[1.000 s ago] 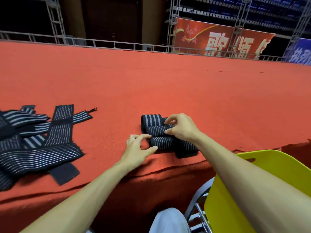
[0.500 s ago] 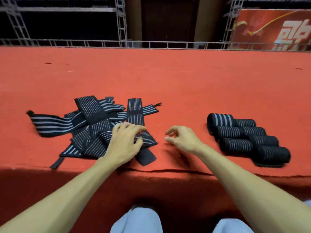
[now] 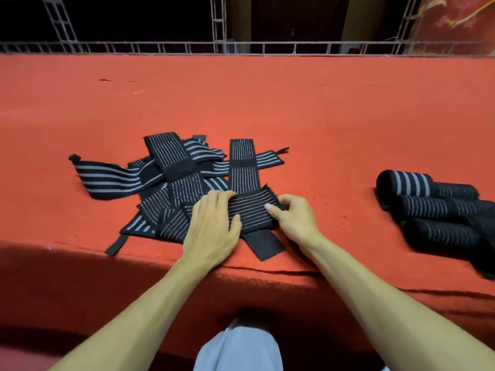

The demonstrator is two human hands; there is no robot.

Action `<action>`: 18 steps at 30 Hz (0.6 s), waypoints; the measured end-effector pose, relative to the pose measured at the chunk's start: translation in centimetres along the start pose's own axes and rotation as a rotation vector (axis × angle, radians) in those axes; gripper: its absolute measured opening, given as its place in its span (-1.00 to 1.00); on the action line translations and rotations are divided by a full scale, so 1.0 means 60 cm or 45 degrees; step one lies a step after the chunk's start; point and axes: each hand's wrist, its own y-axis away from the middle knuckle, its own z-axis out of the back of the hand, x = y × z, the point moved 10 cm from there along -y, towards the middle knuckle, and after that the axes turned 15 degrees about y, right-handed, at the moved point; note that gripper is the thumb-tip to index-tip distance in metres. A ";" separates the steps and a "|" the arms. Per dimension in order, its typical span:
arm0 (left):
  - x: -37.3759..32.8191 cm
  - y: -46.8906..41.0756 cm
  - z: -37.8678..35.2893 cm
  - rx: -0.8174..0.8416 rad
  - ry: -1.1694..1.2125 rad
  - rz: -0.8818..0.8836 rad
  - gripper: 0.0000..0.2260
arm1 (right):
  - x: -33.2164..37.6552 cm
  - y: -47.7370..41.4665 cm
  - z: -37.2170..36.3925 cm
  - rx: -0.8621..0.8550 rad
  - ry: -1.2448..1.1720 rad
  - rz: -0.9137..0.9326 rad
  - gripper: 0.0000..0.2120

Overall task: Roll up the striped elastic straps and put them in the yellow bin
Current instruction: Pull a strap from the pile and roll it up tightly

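Right grip (image 3: 294, 218) pinches the right end of the top striped strap (image 3: 250, 210); left grip (image 3: 211, 226) presses flat on it, atop the loose pile (image 3: 174, 178) on the red tabletop (image 3: 321, 116). Start the roll tight, edges square. The yellow bin is out of view.

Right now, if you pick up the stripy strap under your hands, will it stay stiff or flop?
Probably flop: the striped strap drapes flat over the pile. Likely light, since it looks like thin cloth. The rolled straps nearby suggest it curls easily.
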 end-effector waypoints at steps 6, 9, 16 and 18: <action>0.011 0.007 0.043 -0.251 -0.045 0.081 -0.57 | -0.019 0.013 0.068 -0.121 -0.375 -0.044 -0.80; -0.001 0.006 0.050 -0.258 -0.011 0.101 -0.55 | -0.044 0.021 0.129 -0.265 -0.545 -0.111 -0.83; -0.031 -0.030 0.027 0.051 -0.040 0.186 -0.75 | -0.166 0.047 0.238 -0.558 -0.721 -0.481 -0.80; -0.059 -0.036 0.020 0.098 0.049 0.153 -0.83 | -0.174 0.061 0.250 -0.622 -0.578 -0.542 -0.89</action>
